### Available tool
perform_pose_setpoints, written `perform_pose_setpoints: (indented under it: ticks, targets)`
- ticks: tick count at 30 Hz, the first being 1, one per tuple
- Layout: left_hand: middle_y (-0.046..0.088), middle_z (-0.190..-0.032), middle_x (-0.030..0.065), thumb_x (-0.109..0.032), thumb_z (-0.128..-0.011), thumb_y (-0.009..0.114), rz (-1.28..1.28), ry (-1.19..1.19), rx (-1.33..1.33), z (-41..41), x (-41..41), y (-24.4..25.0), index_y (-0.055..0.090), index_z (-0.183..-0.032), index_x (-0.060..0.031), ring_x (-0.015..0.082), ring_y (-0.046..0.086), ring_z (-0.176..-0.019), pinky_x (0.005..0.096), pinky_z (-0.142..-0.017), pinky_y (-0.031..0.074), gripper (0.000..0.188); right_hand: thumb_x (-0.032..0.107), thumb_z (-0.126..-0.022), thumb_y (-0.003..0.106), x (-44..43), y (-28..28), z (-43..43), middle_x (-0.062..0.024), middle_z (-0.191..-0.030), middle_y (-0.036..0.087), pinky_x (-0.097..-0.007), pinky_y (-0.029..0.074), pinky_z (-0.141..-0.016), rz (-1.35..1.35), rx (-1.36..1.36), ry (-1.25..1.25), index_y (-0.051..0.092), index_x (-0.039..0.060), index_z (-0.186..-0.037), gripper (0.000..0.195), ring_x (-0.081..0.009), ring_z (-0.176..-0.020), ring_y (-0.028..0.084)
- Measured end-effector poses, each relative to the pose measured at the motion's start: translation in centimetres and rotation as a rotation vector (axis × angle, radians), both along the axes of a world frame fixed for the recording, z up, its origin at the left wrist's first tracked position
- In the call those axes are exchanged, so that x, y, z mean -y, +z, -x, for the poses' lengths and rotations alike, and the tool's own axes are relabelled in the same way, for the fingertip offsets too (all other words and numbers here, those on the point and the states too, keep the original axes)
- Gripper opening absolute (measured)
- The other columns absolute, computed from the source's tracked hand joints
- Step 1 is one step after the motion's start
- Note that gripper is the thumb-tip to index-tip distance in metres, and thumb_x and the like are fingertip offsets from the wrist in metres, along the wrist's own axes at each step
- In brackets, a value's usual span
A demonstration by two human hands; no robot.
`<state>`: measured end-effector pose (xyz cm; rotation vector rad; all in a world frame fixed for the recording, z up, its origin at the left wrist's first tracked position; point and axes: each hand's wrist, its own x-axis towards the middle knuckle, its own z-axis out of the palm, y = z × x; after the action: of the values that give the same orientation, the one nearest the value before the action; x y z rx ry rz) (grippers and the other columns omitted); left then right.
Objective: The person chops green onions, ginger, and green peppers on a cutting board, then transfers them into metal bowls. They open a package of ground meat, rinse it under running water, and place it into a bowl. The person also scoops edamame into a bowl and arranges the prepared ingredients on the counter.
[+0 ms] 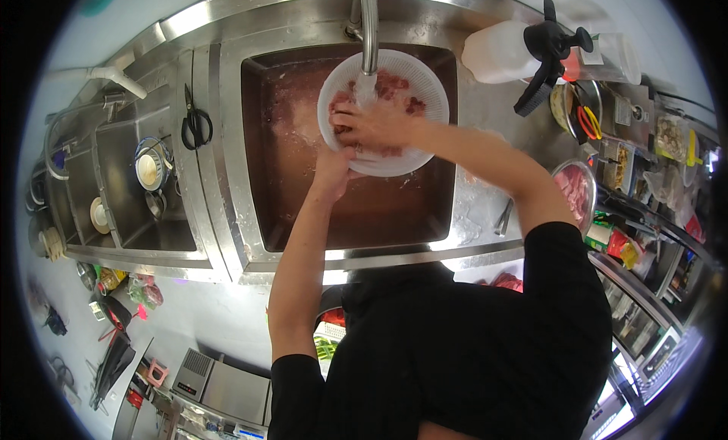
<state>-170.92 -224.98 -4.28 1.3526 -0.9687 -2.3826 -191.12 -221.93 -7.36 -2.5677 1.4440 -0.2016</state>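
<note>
A white plastic colander point(424, 78) holds pieces of raw red meat point(392, 81) under the metal faucet point(369, 36), from which water runs. My left hand point(334, 168) grips the colander's lower left rim. Inside the colander my right hand point(378, 124) lies on the meat, its fingers spread and partly blurred; whether it grips a piece cannot be told. Below is a deep steel sink point(352, 212) with reddish water in it.
Black-handled scissors point(197, 130) lie left of the sink. Farther left, another sink holds bowls point(149, 170). At right are a spray bottle point(497, 52), a black brush point(537, 90), a metal bowl with yellow-handled tools point(590, 121) and a bowl of raw meat point(573, 189).
</note>
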Motion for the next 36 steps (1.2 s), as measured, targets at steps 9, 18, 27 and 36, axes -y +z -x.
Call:
perform_pose_setpoints:
  ticks: [9, 18, 27, 36]
  targets:
    - [0.072, -0.118, 0.0183, 0.005, -0.091, 0.054, 0.009, 0.122, 0.056, -1.4, 0.5, -0.6, 0.053, -0.142, 0.0011, 0.0344, 0.078, -0.101, 0.0476, -0.073, 0.072, 0.051, 0.035, -0.091, 0.077, -4.6, -1.6, -0.8, -0.0147, -0.15, 0.056, -0.0578, 0.047, -0.11, -0.172, -0.022, -0.607, 0.073, 0.0152, -0.128, 0.041, -0.0418, -0.142, 0.05]
    - [0.068, -0.116, 0.0179, 0.007, -0.09, 0.05, 0.034, 0.15, 0.059, -1.1, 0.3, -1.4, 0.05, -0.142, 0.0016, 0.0329, 0.078, -0.091, 0.0425, -0.065, 0.068, 0.052, 0.024, -0.088, 0.08, -0.6, -5.2, -2.0, -0.0217, -0.127, 0.071, -0.0504, 0.053, -0.103, -0.14, 0.826, -0.73, 0.069, 0.0084, -0.135, 0.05, -0.0433, -0.118, 0.067]
    - [0.071, -0.114, 0.0216, 0.004, -0.091, 0.051, 0.052, 0.085, 0.009, 0.1, 0.2, -0.3, 0.054, -0.136, 0.0066, 0.0348, 0.079, -0.093, 0.0457, -0.074, 0.07, 0.045, 0.031, -0.087, 0.081, 2.3, -0.6, 1.4, -0.0194, -0.125, 0.071, -0.0522, 0.048, -0.111, 0.109, 0.362, -0.67, 0.073, 0.0054, -0.118, 0.042, -0.044, -0.12, 0.065]
    - [0.068, -0.122, 0.019, 0.002, -0.091, 0.054, 0.053, 0.149, 0.059, -1.7, 1.3, -0.1, 0.049, -0.143, 0.0038, 0.0315, 0.078, -0.09, 0.0398, -0.064, 0.068, 0.053, 0.023, -0.095, 0.072, -2.4, 1.1, -0.3, -0.0173, -0.145, 0.057, -0.0551, 0.051, -0.109, -0.003, 0.032, -0.312, 0.067, 0.0144, -0.136, 0.042, -0.0468, -0.138, 0.053]
